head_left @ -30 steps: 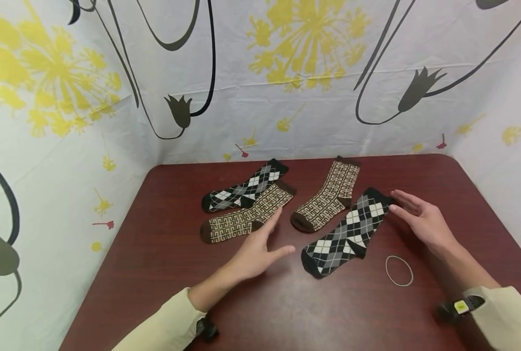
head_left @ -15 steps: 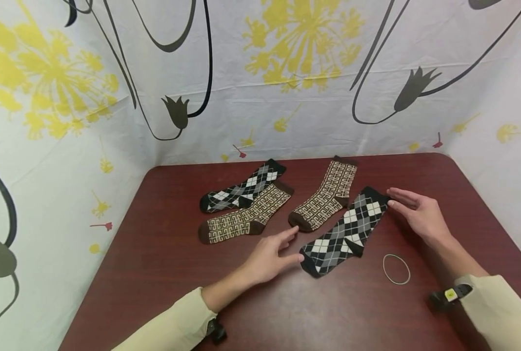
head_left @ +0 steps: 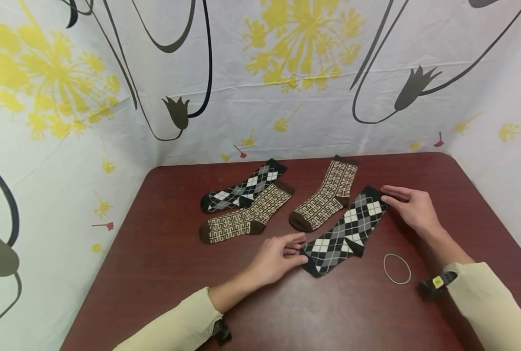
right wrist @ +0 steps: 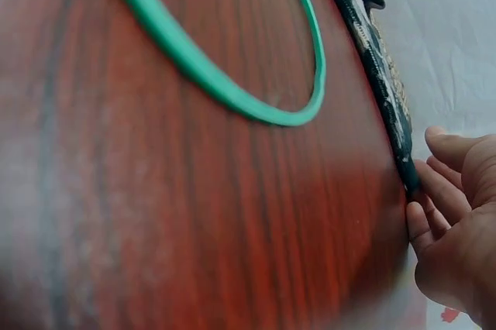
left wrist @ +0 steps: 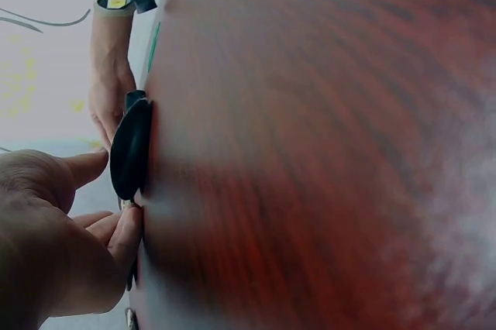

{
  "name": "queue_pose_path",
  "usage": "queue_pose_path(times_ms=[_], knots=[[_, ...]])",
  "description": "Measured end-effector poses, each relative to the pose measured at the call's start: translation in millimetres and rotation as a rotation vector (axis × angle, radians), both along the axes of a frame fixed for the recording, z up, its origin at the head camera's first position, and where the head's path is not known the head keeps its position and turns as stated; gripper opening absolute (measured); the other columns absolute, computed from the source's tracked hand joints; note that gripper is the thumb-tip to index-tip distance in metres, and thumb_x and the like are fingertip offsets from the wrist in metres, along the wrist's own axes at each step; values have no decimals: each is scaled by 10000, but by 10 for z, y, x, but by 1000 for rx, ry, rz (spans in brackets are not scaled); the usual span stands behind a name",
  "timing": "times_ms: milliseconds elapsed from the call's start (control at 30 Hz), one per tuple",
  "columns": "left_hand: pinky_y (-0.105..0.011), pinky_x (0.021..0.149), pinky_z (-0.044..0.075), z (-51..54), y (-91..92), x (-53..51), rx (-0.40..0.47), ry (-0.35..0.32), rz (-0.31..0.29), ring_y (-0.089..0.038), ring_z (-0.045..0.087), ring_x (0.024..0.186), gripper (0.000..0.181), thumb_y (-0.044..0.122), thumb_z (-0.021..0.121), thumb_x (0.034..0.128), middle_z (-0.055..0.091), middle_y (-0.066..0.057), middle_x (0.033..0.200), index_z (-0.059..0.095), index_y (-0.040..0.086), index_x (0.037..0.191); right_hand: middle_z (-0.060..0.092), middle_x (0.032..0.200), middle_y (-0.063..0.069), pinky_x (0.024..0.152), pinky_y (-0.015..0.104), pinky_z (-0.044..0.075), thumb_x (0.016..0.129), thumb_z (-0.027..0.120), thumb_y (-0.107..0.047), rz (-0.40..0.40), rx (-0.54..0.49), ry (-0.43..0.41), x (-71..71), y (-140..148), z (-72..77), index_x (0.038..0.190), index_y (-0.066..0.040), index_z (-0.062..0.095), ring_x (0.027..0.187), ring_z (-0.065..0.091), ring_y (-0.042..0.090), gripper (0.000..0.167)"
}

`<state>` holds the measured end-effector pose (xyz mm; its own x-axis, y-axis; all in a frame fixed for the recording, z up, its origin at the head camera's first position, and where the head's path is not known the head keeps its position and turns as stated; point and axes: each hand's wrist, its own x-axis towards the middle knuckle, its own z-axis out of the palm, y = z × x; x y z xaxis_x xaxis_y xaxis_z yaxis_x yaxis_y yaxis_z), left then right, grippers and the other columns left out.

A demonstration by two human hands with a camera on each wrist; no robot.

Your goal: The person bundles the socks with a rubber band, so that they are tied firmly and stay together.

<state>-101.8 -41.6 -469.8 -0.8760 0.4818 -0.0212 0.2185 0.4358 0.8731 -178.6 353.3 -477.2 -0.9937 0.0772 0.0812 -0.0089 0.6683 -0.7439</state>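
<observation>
A black, grey and white argyle sock (head_left: 348, 234) lies slantwise on the table. My left hand (head_left: 274, 258) is at its dark toe, thumb and fingers spread around the end. In the left wrist view, the thumb (left wrist: 87, 167) stands apart from the fingers beside the toe (left wrist: 130, 150). My right hand (head_left: 414, 208) is at the black cuff. From the right wrist, fingers (right wrist: 435, 190) touch or nearly touch the cuff end, while the thumb is raised. A brown-and-cream patterned sock (head_left: 326, 195) lies just behind.
Further left lie a second argyle sock (head_left: 245, 189) and a second brown patterned sock (head_left: 245, 214), partly overlapping. A thin rubber band (head_left: 397, 269), green in the right wrist view, lies near the right forearm. A printed cloth (head_left: 260, 117) hangs behind the dark red table (head_left: 164, 273).
My left hand has moved right and toward me, from near the left brown sock to the argyle toe. My right hand has shifted slightly left at the cuff. The socks lie as before.
</observation>
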Motion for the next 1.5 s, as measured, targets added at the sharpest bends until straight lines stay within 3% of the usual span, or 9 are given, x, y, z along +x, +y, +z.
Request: queue_pose_path(times_ms=[200, 333, 467, 600, 700, 900, 1133, 1333, 1500], knots=[[-196, 935, 547, -9, 17, 18, -30, 52, 19, -107, 731, 1099, 548, 186, 840, 943, 712, -6, 1369, 650, 88, 1448, 727, 1259, 221, 739, 91, 422, 1049, 716, -256, -27, 62, 54, -25, -38, -29, 1373, -41, 712, 1209, 654, 441, 390], [-196, 925, 552, -22, 24, 34, -54, 88, 24, -107, 737, 1076, 511, 170, 854, 927, 732, 3, 1328, 689, 127, 1409, 757, 1167, 221, 832, 351, 497, 1004, 772, -173, -39, 139, 145, -32, -73, -59, 1305, -40, 755, 1018, 733, 419, 330], [-200, 910, 558, -34, 34, 42, -102, 130, 30, -98, 742, 1046, 454, 189, 859, 925, 763, -3, 1248, 731, 190, 1360, 767, 1059, 249, 860, 545, 433, 957, 809, -97, -28, 174, 237, -52, -94, -82, 1228, -22, 787, 685, 706, 69, 282], [-184, 902, 551, -55, 39, 41, -128, 184, 22, -62, 735, 1034, 362, 193, 864, 920, 762, 42, 1246, 781, 216, 1271, 775, 912, 236, 747, 409, 384, 946, 819, -93, -22, 203, 270, -56, -96, -93, 1178, -17, 804, 548, 464, -182, 245], [-163, 910, 531, -64, 40, 40, -133, 221, 4, -23, 717, 1047, 267, 182, 861, 921, 744, 84, 1286, 816, 210, 1183, 772, 827, 207, 712, 357, 359, 945, 822, -100, -26, 217, 276, -52, -97, -93, 1150, -23, 816, 521, 503, -115, 218], [-194, 935, 518, -57, 41, 46, -149, 258, -16, -3, 698, 1078, 118, 179, 852, 928, 736, 78, 1309, 844, 213, 1040, 776, 899, 228, 691, 374, 345, 949, 819, -97, -45, 229, 274, -57, -125, -73, 1111, -30, 830, 660, 649, 321, 176], [-247, 973, 521, -33, 36, 51, -162, 254, -10, -33, 699, 1111, 63, 190, 837, 943, 739, 79, 1303, 837, 221, 997, 764, 979, 273, 568, 333, 265, 960, 809, -104, -58, 232, 259, -55, -154, -54, 1097, -28, 833, 534, 476, 181, 159], [-244, 950, 527, 13, 22, 61, -158, 202, 13, -2, 709, 1012, 54, 198, 799, 978, 760, 88, 1241, 809, 231, 1018, 750, 1039, 293, 753, 474, 422, 965, 786, -56, -40, 229, 276, -50, -168, -31, 1074, 14, 822, 916, 687, 488, 134], [-227, 860, 548, 51, -36, 78, -140, 129, 41, 27, 698, 869, 50, 197, 764, 1008, 780, 88, 1089, 772, 229, 1046, 741, 1081, 307, 887, 627, 431, 999, 743, -67, -35, 220, 211, -12, -168, -2, 1093, 24, 806, 1020, 665, 512, 145]])
